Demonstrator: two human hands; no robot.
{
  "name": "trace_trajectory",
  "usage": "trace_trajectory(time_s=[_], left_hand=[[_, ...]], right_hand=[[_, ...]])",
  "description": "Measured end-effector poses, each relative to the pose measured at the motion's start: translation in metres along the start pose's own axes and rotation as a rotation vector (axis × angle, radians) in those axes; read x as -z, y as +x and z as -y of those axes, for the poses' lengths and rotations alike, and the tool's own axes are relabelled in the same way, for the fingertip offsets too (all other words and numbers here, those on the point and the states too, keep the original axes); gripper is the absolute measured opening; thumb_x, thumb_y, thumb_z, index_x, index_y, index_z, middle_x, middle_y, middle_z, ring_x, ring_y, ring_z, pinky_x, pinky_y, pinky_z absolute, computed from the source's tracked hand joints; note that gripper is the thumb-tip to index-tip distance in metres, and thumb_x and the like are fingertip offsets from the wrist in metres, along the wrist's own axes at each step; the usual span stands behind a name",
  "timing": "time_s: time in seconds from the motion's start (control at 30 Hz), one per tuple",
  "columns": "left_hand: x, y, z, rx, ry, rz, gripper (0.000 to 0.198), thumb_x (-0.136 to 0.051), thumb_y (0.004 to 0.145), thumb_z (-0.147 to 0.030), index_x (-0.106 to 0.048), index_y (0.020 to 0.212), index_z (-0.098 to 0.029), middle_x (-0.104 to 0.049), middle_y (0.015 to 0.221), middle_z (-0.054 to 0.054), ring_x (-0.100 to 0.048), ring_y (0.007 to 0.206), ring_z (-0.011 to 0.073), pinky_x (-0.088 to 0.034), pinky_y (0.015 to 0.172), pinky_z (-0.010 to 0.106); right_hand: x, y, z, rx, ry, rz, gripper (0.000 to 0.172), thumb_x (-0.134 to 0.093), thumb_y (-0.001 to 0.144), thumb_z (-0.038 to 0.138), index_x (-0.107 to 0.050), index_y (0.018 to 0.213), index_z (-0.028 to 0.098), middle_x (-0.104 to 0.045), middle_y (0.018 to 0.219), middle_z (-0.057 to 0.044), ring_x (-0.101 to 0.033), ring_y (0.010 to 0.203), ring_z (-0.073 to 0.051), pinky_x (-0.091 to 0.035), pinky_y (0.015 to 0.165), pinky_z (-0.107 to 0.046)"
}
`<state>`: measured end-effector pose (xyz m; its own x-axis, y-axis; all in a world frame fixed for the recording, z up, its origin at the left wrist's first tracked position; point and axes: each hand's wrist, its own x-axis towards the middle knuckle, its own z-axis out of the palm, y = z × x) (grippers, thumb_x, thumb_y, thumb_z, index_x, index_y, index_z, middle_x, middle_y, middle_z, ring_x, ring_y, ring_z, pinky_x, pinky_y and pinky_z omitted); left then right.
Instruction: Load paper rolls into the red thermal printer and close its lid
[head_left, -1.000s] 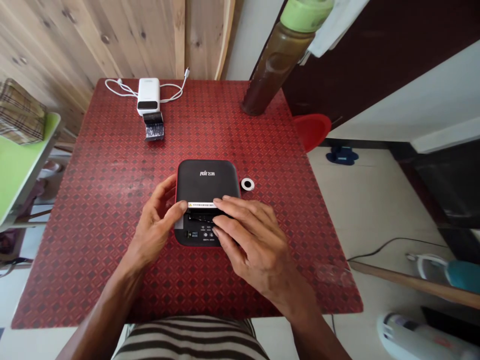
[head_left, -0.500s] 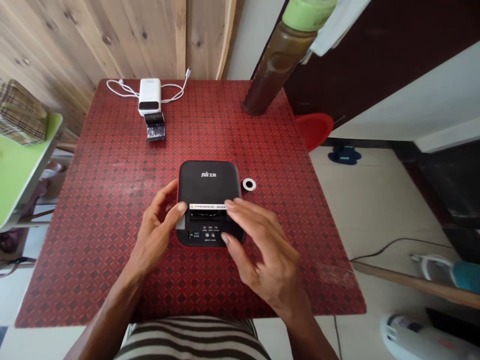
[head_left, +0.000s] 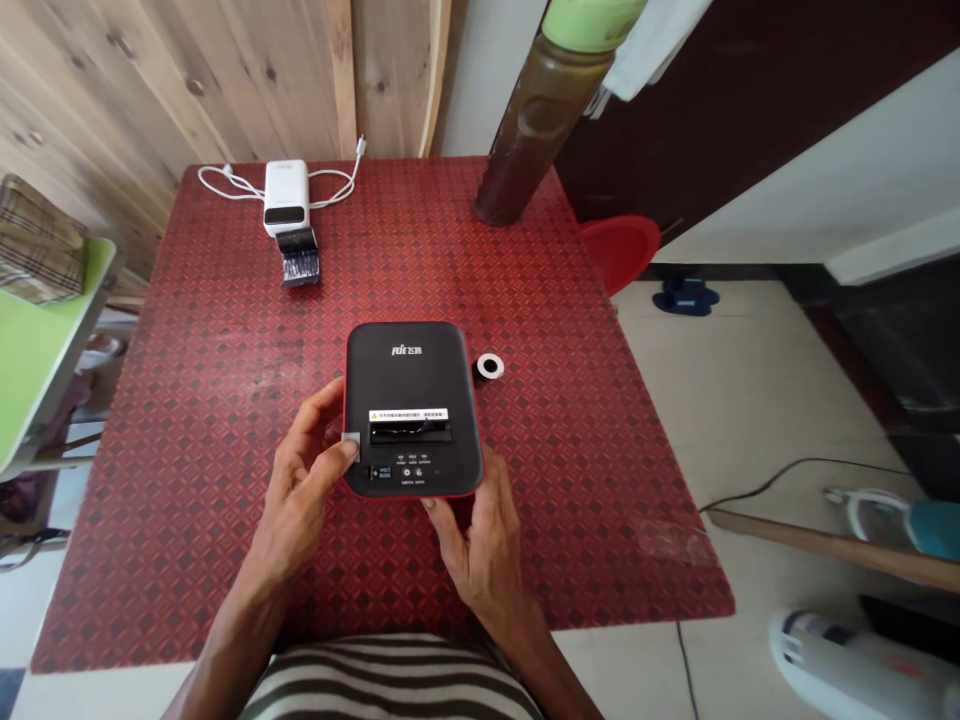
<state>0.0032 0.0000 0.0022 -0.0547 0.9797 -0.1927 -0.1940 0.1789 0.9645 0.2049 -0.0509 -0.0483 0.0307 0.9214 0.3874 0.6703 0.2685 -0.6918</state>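
A black receipt printer (head_left: 409,385) with red sides, a paper slot and a white warning strip sits near the middle of the table. My left hand (head_left: 304,480) wraps its left side, the thumb pressed on the small grey tab at that edge. Around the front right corner is my right hand (head_left: 484,530), its thumb against the front edge and its fingers along the right side, partly hidden. Just right of the printer lies a small roll (head_left: 490,367) with a white ring-shaped end.
The red patterned table (head_left: 600,480) holds a white power bank (head_left: 286,195) with a cable, and a crumpled black strip (head_left: 300,265) before it. At the back right stands a tall brown bottle (head_left: 532,120) with a green lid. A red stool (head_left: 622,255) is beyond the right edge.
My right hand has moved from the printer's top, by the slot, down to its front right corner. My left thumb has slid lower onto the grey tab. The view has shifted slightly.
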Motion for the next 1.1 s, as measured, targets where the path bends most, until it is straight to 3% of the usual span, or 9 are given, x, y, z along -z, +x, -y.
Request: trace_trajectory(time_s=[0.37, 0.53, 0.7, 0.8, 0.87, 0.97, 1.03, 1.1], left_hand=[[-0.008, -0.001, 0.004, 0.008, -0.016, -0.087, 0.049, -0.079, 0.100, -0.035, -0.076, 0.149, -0.034, -0.076, 0.157, 0.004, -0.072, 0.141, 0.0305, -0.055, 0.120, 0.045], [-0.008, -0.001, 0.006, 0.020, -0.020, -0.088, 0.053, -0.077, 0.101, -0.035, -0.072, 0.153, -0.032, -0.074, 0.160, 0.006, -0.070, 0.145, 0.0325, -0.054, 0.123, 0.050], [-0.007, 0.001, 0.007, 0.000, 0.007, -0.054, 0.056, -0.076, 0.100, -0.035, -0.068, 0.155, -0.030, -0.074, 0.159, 0.008, -0.072, 0.142, 0.0334, -0.058, 0.118, 0.050], [-0.006, 0.001, 0.007, -0.021, 0.030, -0.036, 0.055, -0.075, 0.102, -0.037, -0.067, 0.157, -0.032, -0.073, 0.161, 0.008, -0.072, 0.144, 0.0335, -0.060, 0.117, 0.050], [-0.007, 0.000, 0.007, -0.038, 0.038, -0.038, 0.055, -0.077, 0.103, -0.040, -0.067, 0.157, -0.033, -0.071, 0.164, 0.007, -0.068, 0.149, 0.0342, -0.061, 0.115, 0.049], [-0.009, 0.001, 0.003, -0.049, 0.055, -0.041, 0.055, -0.080, 0.103, -0.043, -0.067, 0.156, -0.033, -0.069, 0.166, 0.008, -0.061, 0.158, 0.0365, -0.062, 0.114, 0.051], [-0.011, 0.001, 0.001, -0.048, 0.060, -0.024, 0.056, -0.080, 0.103, -0.044, -0.066, 0.156, -0.032, -0.069, 0.165, 0.009, -0.061, 0.158, 0.0374, -0.062, 0.115, 0.053], [-0.011, 0.002, 0.000, -0.048, 0.046, -0.004, 0.058, -0.081, 0.103, -0.045, -0.065, 0.157, -0.032, -0.070, 0.164, 0.010, -0.065, 0.155, 0.0370, -0.062, 0.116, 0.053]], right_hand=[[-0.002, 0.002, -0.005, 0.011, 0.021, -0.010, 0.060, -0.064, 0.113, 0.035, -0.047, 0.169, 0.021, -0.072, 0.142, -0.023, -0.076, 0.125, -0.037, -0.070, 0.103, -0.058], [-0.004, 0.002, -0.003, 0.020, -0.002, -0.021, 0.056, -0.061, 0.115, 0.037, -0.048, 0.167, 0.021, -0.073, 0.136, -0.021, -0.077, 0.122, -0.036, -0.072, 0.098, -0.058], [0.011, 0.009, -0.004, 0.012, 0.006, 0.004, 0.055, -0.058, 0.117, 0.043, -0.051, 0.167, 0.022, -0.073, 0.142, -0.021, -0.076, 0.127, -0.035, -0.071, 0.100, -0.057], [0.032, 0.028, -0.004, 0.105, -0.021, -0.040, 0.058, -0.062, 0.115, 0.040, -0.052, 0.170, 0.023, -0.070, 0.152, -0.021, -0.072, 0.138, -0.037, -0.068, 0.108, -0.059], [0.048, 0.049, 0.000, 0.222, -0.030, -0.005, 0.051, -0.065, 0.114, 0.033, -0.060, 0.164, 0.026, -0.074, 0.147, -0.017, -0.073, 0.136, -0.035, -0.066, 0.110, -0.058], [0.068, 0.084, 0.011, 0.303, 0.020, 0.082, 0.042, -0.063, 0.116, 0.045, -0.070, 0.153, 0.027, -0.078, 0.140, -0.015, -0.076, 0.129, -0.035, -0.065, 0.108, -0.059], [0.073, 0.106, 0.018, 0.318, 0.015, 0.077, 0.037, -0.063, 0.116, 0.043, -0.073, 0.147, 0.026, -0.082, 0.136, -0.014, -0.078, 0.124, -0.034, -0.065, 0.106, -0.057], [0.070, 0.125, 0.021, 0.331, -0.028, 0.082, 0.027, -0.064, 0.115, 0.029, -0.078, 0.138, 0.026, -0.085, 0.130, -0.011, -0.080, 0.119, -0.031, -0.065, 0.106, -0.053]])
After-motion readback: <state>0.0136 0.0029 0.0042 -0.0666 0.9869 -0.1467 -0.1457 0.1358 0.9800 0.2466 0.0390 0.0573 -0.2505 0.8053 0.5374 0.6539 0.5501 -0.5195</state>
